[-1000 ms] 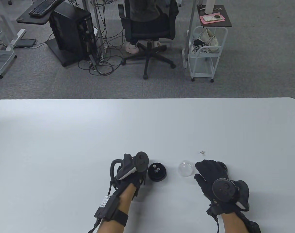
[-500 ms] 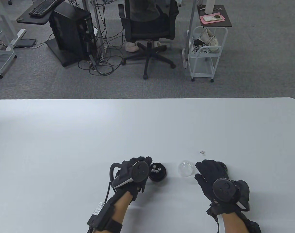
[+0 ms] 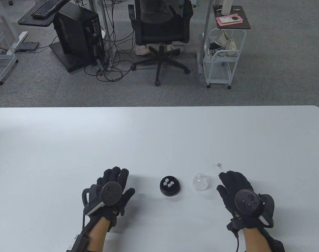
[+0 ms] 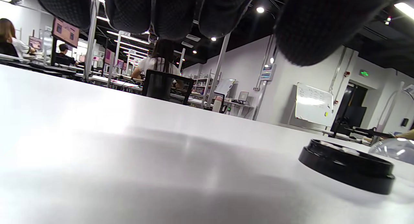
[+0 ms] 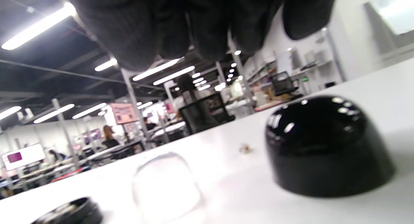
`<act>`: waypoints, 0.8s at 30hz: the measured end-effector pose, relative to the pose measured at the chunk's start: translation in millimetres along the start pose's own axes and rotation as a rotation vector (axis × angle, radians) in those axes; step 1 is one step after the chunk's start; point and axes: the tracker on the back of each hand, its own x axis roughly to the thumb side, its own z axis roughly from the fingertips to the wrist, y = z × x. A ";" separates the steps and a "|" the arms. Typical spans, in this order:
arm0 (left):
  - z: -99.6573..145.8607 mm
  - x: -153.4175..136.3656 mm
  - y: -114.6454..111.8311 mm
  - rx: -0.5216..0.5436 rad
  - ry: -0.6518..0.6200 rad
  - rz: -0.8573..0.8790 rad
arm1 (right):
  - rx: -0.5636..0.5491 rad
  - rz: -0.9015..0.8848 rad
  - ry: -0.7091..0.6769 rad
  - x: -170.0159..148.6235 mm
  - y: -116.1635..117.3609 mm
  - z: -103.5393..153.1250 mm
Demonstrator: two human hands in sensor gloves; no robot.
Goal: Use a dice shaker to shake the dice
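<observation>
The black shaker base (image 3: 170,187) sits on the white table (image 3: 70,147) with three white dice (image 3: 168,182) in it. A clear dome (image 3: 200,182) stands just right of the base. One loose die (image 3: 218,164) lies farther back right. My left hand (image 3: 115,181) lies open and empty, well left of the base. My right hand (image 3: 234,183) is open, right of the clear dome. The right wrist view shows a black dome cover (image 5: 326,146) under its fingers (image 5: 207,26), apart from them. That view also shows the clear dome (image 5: 166,185). The base also shows in the left wrist view (image 4: 347,165).
Beyond the table's far edge (image 3: 159,106) are an office chair (image 3: 159,29), a computer tower (image 3: 75,34) with cables, and a white wire cart (image 3: 222,57).
The base went from two dice to three. My left hand then opened and drew away to the left of the base. My right hand shifted slightly right.
</observation>
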 end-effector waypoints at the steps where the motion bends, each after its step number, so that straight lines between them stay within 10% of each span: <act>1: 1.8 -1.7 2.1 0.011 0.008 0.024 | -0.014 -0.007 0.036 -4.6 -2.8 -3.0; 24: 11.0 -9.5 14.9 0.032 0.006 0.145 | 0.349 0.446 0.288 7.8 60.1 -132.9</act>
